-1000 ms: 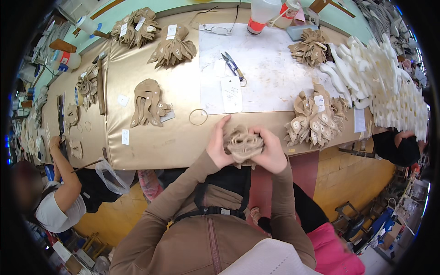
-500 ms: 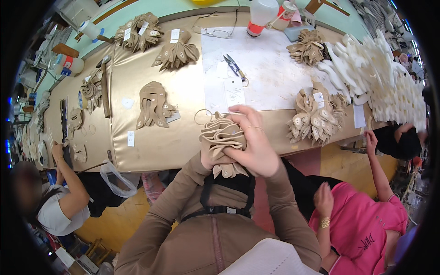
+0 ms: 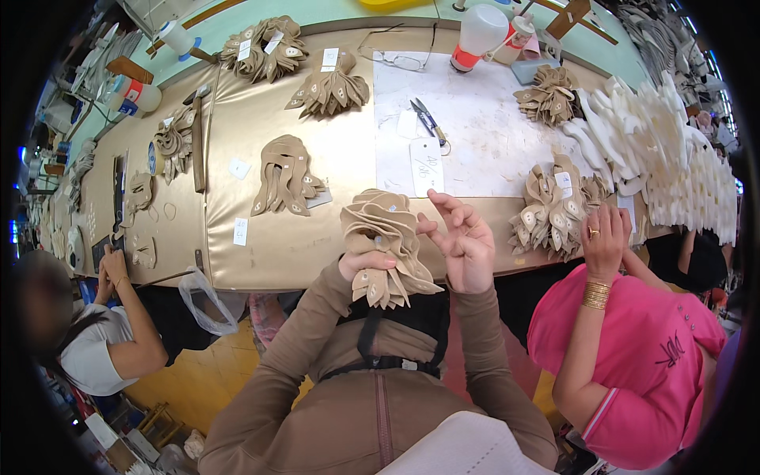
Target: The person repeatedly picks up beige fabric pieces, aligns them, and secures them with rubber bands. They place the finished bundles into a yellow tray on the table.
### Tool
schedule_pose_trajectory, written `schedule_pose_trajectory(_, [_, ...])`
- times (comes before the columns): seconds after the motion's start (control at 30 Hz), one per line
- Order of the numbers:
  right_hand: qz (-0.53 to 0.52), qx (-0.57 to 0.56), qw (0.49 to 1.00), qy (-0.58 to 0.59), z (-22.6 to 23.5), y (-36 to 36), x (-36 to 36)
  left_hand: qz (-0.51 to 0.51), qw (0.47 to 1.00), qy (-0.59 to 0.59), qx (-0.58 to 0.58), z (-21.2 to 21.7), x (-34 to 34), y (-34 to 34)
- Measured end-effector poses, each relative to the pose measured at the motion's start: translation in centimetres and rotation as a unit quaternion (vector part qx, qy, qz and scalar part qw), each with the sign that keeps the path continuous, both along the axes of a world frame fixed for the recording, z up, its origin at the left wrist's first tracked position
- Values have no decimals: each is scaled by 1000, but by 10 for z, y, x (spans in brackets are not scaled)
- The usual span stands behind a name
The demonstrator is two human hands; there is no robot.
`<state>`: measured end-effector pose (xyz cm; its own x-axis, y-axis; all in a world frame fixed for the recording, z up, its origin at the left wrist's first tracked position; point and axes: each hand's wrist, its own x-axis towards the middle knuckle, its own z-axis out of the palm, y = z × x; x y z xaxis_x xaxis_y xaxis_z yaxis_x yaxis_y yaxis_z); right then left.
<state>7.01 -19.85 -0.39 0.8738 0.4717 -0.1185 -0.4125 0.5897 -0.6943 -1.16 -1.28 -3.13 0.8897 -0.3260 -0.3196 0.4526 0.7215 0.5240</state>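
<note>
Several textures meet on the worktable (image 3: 265, 260): a satiny gold-toned cover, a flat, scuffed white sheet (image 3: 511, 150) reaching toward the back edge, and, at the right end, a heap of curved white foam-like pieces (image 3: 665, 150) with rounded ridges. The tan bundle (image 3: 378, 218) is made of thin, supple, leather-like layers, stacked so that their edges ripple in deep waves; at its lower end they fan into pointed tips with small pale ovals, and a small pale label shows near its top. It is held up at the front edge, left of the middle. The left hand (image 3: 356, 267) grips it from the left, thumb pressed across the layers; the right hand (image 3: 467, 241) is just beside it, fingers parted and loosely bent, and whether a fingertip touches it cannot be told. Counted on the worktable, three similar tan clusters (image 3: 285, 178) lie between the white sheet and the hammer (image 3: 199, 146), two more tan clusters (image 3: 554, 210) lie near the foam heap, and one tagged tan cluster (image 3: 176, 144) lies left of the hammer. There is one pair of dark-bladed snips (image 3: 427, 120), one white card tag (image 3: 427, 169) and one pair of eyeglasses (image 3: 405, 61) near the back edge, where two squeeze bottles (image 3: 480, 30) stand. Two co-workers sit along the front edge, one in a pink shirt (image 3: 633, 356) to the right, one in a white shirt (image 3: 95, 356) to the left.
</note>
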Motion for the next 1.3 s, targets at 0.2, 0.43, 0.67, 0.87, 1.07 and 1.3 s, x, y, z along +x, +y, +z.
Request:
schedule_pose_trajectory(0.2, [31,21,996,78,4,19,-8,-25,995,89,32,12,-2,11])
schedule_pose_trajectory(0.43, [143,-45,989,-15,6,22,-4,-34,994,102,-32,-7,-9,7])
schedule_pose_trajectory(0.67, [-42,-199,967,-151,11,-3,7,18,997,47,63,-4,-5,71])
schedule_pose_trajectory(0.87, [250,-287,738,-558,23,21,24,-325,808,-210,444,27,6,24])
schedule_pose_trajectory(1.07, [473,-41,644,-600,69,44,8,-400,838,-78,363,3,2,-10])
schedule_pose_trajectory(1.3, [168,238,871,-396,63,-26,31,-82,991,109,-13,3,6,53])
